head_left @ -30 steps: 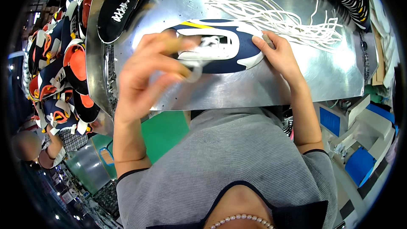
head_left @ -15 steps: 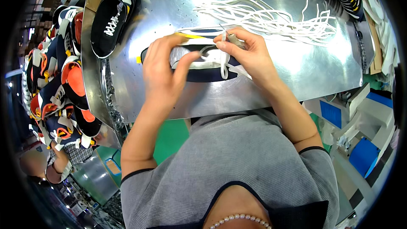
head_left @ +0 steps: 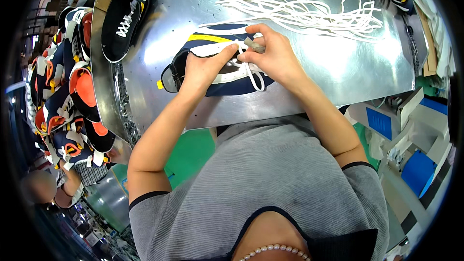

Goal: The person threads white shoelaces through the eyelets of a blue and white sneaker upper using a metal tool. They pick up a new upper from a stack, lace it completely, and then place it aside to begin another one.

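"In the head view, where is the navy shoe [head_left: 227, 88]?"

"It lies on the metal table [head_left: 314, 89], close to the person's body, its heel to the left and its toe to the right. A yellow stripe [head_left: 208, 38] runs along its far side."

"And the left hand [head_left: 200, 70]?"

"It is over the shoe's opening, thumb stretched toward the lacing. The other fingers are mostly hidden, so whether it grips anything cannot be told."

"What about the right hand [head_left: 270, 53]?"

"That one is above the toe half of the shoe, thumb and fingers closed around a small tool with a beige handle [head_left: 251, 44]. The tool's tip is too thin to make out well."

"Is there a lace?"

"A white lace [head_left: 262, 84] hangs in a loop over the shoe's near side, just below the right hand."

"What lies around the shoe?"

"A loose bundle of white laces [head_left: 299, 17] spreads beyond it to the right. A black shoe [head_left: 113, 38] is beyond it to the left, and farther left of it is a heap of shoes [head_left: 60, 87] with orange linings."
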Demonstrator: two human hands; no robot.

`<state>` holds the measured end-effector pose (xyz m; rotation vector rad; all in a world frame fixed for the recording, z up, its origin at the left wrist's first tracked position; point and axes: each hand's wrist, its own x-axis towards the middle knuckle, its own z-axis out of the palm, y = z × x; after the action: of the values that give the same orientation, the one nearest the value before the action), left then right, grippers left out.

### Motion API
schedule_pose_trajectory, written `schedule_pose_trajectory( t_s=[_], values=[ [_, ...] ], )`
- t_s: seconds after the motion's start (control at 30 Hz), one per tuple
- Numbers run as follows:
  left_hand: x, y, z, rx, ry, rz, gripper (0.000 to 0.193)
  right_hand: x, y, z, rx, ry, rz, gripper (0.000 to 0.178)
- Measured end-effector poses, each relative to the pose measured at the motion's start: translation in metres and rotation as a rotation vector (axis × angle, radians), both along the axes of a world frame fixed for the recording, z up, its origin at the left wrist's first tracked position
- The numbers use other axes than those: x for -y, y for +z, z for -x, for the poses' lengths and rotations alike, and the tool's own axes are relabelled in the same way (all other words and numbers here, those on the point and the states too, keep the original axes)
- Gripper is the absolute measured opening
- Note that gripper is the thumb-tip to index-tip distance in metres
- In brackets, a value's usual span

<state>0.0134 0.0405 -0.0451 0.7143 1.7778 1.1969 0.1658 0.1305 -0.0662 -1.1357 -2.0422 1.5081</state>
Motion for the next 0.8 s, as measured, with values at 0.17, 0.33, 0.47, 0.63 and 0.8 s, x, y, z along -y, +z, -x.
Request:
schedule_pose_trajectory(
  t_s=[0.17,0.33,0.47,0.63,0.8],
  values=[
    [0.004,0.004,-0.008,-0.057,-0.016,0.002,0.031,0.001,0.004,-0.004,0.037,0.049,-0.083,0.052],
    [0.008,0.002,-0.009,-0.031,-0.004,-0.01,0.031,0.005,0.001,-0.006,-0.008,0.054,-0.124,0.049],
    [0.01,-0.003,-0.009,-0.087,-0.009,-0.098,0.029,0.007,0.011,-0.021,-0.144,0.101,-0.036,0.034],
    [0.008,-0.003,-0.012,-0.176,0.004,-0.107,0.026,0.005,0.016,-0.031,-0.153,0.132,-0.093,0.015],
    [0.009,-0.007,-0.013,-0.183,-0.032,-0.185,0.024,0.002,0.016,-0.029,-0.159,0.114,-0.125,0.017]
  ],
)
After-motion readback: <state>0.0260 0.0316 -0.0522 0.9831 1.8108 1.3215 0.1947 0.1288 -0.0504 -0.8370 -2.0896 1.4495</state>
